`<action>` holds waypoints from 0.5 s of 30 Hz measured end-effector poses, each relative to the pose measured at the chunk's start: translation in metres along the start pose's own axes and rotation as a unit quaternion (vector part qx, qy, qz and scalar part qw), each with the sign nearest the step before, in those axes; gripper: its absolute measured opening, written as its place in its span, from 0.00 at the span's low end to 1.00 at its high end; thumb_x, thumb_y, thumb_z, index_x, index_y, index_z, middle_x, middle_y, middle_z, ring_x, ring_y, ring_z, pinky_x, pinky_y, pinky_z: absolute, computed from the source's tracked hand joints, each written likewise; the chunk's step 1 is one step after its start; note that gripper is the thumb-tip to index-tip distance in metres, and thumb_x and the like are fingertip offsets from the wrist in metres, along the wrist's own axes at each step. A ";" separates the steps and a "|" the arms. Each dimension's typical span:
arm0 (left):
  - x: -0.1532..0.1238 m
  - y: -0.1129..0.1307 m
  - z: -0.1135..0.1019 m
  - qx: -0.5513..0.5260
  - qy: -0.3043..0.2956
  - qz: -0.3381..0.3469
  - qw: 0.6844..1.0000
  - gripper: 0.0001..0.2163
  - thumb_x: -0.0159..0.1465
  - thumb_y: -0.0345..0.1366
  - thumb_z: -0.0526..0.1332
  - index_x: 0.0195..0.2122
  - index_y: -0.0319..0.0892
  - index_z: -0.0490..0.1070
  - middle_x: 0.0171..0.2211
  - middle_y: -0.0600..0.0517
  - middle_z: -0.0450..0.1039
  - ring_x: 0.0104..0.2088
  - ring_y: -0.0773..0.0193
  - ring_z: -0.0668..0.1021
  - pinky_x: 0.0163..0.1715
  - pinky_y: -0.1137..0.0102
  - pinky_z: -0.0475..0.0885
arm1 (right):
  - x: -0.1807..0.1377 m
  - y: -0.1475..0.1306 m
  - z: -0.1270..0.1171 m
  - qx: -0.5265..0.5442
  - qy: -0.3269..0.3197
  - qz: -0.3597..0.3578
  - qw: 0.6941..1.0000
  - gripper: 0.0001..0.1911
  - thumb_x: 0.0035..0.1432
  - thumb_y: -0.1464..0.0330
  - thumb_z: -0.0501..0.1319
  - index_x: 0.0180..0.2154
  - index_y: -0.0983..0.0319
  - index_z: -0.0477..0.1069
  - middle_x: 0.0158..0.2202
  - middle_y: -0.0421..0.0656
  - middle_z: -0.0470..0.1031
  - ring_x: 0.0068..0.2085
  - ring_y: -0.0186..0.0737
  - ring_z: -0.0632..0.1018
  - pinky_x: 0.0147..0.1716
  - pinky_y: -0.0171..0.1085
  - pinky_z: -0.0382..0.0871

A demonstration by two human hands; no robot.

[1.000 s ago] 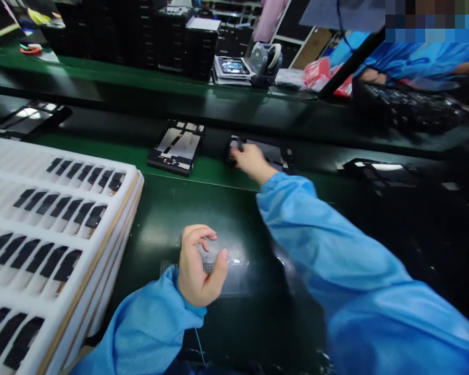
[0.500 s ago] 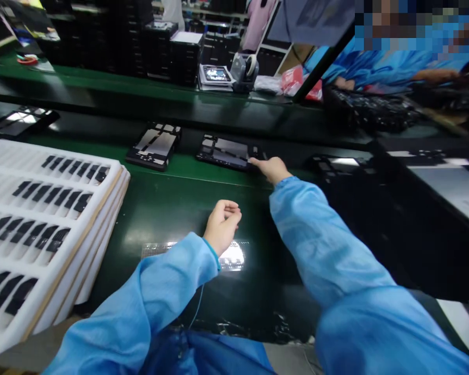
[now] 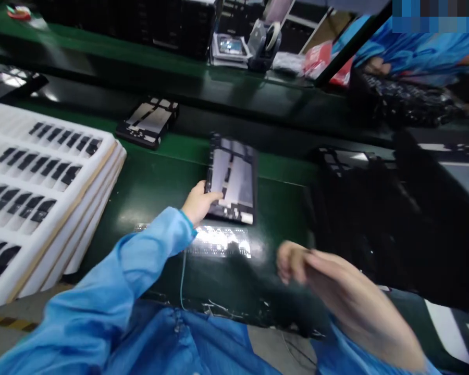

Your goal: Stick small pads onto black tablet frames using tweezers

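My left hand grips the lower left edge of an open-backed tablet, thumb on top of it and fingers underneath. Its grey battery panels and black frame face up, and it stands nearly straight toward me. My right hand is near the front right of the table, smeared by motion, with its fingers curled in. Whether anything is inside those fingers is hidden. Just below the tablet lies a clear plastic strip with a bright reflection on it.
White foam trays holding rows of small black parts are stacked at left. Another open tablet lies behind them, and one more at far left. Black sheeting covers the right side. A tape dispenser stands on the back ledge.
The tablet has come nearer and turned from lying sideways to lengthwise. My left hand has taken hold of it; my right hand has let go and drawn back toward me.
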State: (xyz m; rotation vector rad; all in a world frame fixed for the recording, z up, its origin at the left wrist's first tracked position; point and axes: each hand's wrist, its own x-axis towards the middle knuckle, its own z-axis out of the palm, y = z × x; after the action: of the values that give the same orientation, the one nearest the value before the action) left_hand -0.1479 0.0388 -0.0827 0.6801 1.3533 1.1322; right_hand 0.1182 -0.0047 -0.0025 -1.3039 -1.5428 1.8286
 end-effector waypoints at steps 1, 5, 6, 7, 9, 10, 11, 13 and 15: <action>-0.019 -0.007 -0.010 0.028 -0.046 -0.014 0.998 0.22 0.75 0.49 0.68 0.63 0.40 0.74 0.60 0.43 0.77 0.57 0.54 0.82 0.59 0.53 0.84 | -0.025 0.006 -0.006 0.004 0.040 -0.009 0.999 0.33 0.65 0.41 0.66 0.21 0.59 0.77 0.28 0.47 0.74 0.31 0.42 0.77 0.29 0.41 0.74; -0.093 -0.030 -0.033 0.151 -0.253 -0.081 0.952 0.18 0.74 0.47 0.69 0.55 0.38 0.77 0.49 0.47 0.81 0.46 0.62 0.84 0.49 0.62 0.85 | -0.055 0.018 -0.008 0.046 0.148 -0.047 0.987 0.24 0.64 0.42 0.70 0.28 0.53 0.87 0.19 0.45 0.70 0.20 0.38 0.69 0.17 0.39 0.64; -0.106 -0.032 -0.036 0.186 -0.283 -0.083 0.937 0.17 0.72 0.45 0.71 0.54 0.38 0.78 0.46 0.48 0.82 0.43 0.63 0.83 0.47 0.63 0.85 | -0.048 0.017 -0.001 0.053 0.133 -0.062 0.988 0.21 0.63 0.43 0.72 0.31 0.52 0.89 0.19 0.44 0.72 0.20 0.37 0.71 0.17 0.38 0.65; -0.115 -0.032 -0.038 0.225 -0.296 -0.075 0.925 0.16 0.70 0.42 0.73 0.53 0.38 0.79 0.44 0.49 0.82 0.41 0.63 0.83 0.45 0.64 0.84 | -0.038 0.016 0.009 0.054 0.105 -0.074 0.990 0.17 0.62 0.46 0.75 0.34 0.51 0.90 0.20 0.43 0.74 0.20 0.37 0.73 0.18 0.36 0.68; -0.122 -0.024 -0.045 0.310 -0.274 -0.031 0.910 0.16 0.67 0.40 0.73 0.53 0.40 0.80 0.44 0.47 0.83 0.42 0.59 0.83 0.46 0.63 0.80 | -0.009 0.011 0.033 0.050 0.054 -0.099 0.992 0.09 0.62 0.54 0.79 0.41 0.49 0.90 0.27 0.42 0.82 0.25 0.36 0.80 0.22 0.34 0.74; -0.120 -0.017 -0.051 0.352 -0.243 -0.001 0.904 0.15 0.68 0.40 0.71 0.53 0.39 0.80 0.47 0.45 0.82 0.45 0.56 0.82 0.48 0.61 0.78 | 0.008 0.010 0.046 0.039 0.042 -0.116 0.992 0.08 0.62 0.58 0.79 0.43 0.48 0.90 0.31 0.41 0.86 0.29 0.36 0.83 0.26 0.33 0.78; -0.116 -0.009 -0.058 0.390 -0.206 0.029 0.897 0.14 0.70 0.41 0.67 0.53 0.39 0.80 0.50 0.43 0.82 0.47 0.54 0.81 0.50 0.60 0.75 | 0.025 0.009 0.059 0.015 0.035 -0.140 0.989 0.08 0.63 0.61 0.79 0.44 0.49 0.90 0.35 0.41 0.88 0.34 0.37 0.86 0.31 0.34 0.81; -0.099 0.006 -0.074 0.450 -0.140 0.072 0.879 0.12 0.75 0.39 0.59 0.50 0.38 0.78 0.49 0.41 0.80 0.46 0.55 0.79 0.49 0.60 0.70 | 0.061 0.013 0.080 -0.065 0.016 -0.192 0.979 0.07 0.64 0.63 0.78 0.44 0.53 0.89 0.44 0.43 0.89 0.44 0.41 0.88 0.44 0.38 0.84; -0.078 0.014 -0.089 0.488 -0.129 0.078 0.860 0.08 0.72 0.34 0.60 0.42 0.40 0.78 0.35 0.48 0.78 0.36 0.61 0.76 0.43 0.64 0.65 | 0.094 0.025 0.093 -0.137 -0.021 -0.220 0.966 0.10 0.66 0.60 0.76 0.46 0.57 0.87 0.47 0.45 0.89 0.48 0.44 0.87 0.50 0.42 0.84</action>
State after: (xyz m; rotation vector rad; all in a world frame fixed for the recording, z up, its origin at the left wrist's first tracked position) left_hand -0.2257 -0.0465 -0.0531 1.6311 1.6153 0.3595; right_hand 0.0013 0.0123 -0.0664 -0.9286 -1.9751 1.4096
